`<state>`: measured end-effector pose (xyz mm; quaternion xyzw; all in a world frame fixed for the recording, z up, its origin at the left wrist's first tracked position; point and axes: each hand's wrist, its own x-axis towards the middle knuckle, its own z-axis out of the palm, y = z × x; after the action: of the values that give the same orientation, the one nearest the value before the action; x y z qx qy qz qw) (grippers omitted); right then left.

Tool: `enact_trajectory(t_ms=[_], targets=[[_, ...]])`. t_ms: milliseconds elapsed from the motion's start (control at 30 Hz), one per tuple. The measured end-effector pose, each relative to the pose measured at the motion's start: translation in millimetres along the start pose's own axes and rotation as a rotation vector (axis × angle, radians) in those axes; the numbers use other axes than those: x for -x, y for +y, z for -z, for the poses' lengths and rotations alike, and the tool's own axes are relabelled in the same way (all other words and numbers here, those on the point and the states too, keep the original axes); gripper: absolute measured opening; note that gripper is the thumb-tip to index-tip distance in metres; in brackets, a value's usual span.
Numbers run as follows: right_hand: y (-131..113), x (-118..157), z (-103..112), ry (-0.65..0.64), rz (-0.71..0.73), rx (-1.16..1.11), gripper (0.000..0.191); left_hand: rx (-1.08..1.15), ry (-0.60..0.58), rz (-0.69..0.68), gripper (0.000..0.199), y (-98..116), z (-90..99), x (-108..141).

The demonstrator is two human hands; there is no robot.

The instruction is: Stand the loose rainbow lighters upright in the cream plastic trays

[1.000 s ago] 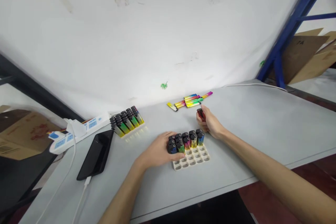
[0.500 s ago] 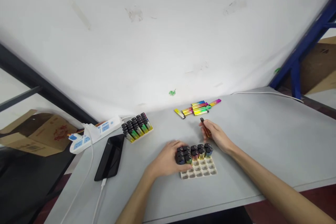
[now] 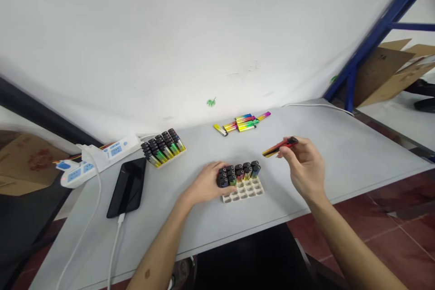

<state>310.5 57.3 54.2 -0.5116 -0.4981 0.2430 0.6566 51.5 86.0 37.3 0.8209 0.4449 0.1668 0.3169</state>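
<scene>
A pale tray (image 3: 243,196) with round-cornered slots stands on the grey table, its back rows holding upright black-topped lighters (image 3: 239,173) and its front slots bare. My left hand (image 3: 208,183) wraps round the tray's left side and the lighters there. To the right of the tray and raised above the table, my right hand (image 3: 304,163) pinches a red and yellow lighter (image 3: 276,148) with a black top. Behind the tray, near the wall, several colourful lighters (image 3: 245,123) lie in a loose pile.
A second tray of upright lighters (image 3: 163,147) stands at the back left. Near it are a black phone (image 3: 126,188) with a white cable and a white power strip (image 3: 98,163). Cardboard boxes (image 3: 384,72) stand beyond the blue frame (image 3: 351,72) on the right.
The view has shifted to the right. My right hand has moved right, away from the pile and tray, and has turned so the lighter lies nearly level. My left hand stays at the tray.
</scene>
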Motion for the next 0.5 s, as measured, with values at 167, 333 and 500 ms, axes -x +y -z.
enact_trajectory(t_ms=[167,333,500], targets=[[-12,36,-5,-0.292,0.140,0.184,0.028,-0.006,0.030,-0.069,0.050,1,-0.8,-1],[3,60,-24,-0.488,0.255,0.426,0.016,-0.009,0.042,-0.081,0.049,-3,-3.1,-1],[12,68,-27,-0.424,0.296,0.577,0.021,-0.014,0.033,-0.096,0.047,-4,-3.7,-1]])
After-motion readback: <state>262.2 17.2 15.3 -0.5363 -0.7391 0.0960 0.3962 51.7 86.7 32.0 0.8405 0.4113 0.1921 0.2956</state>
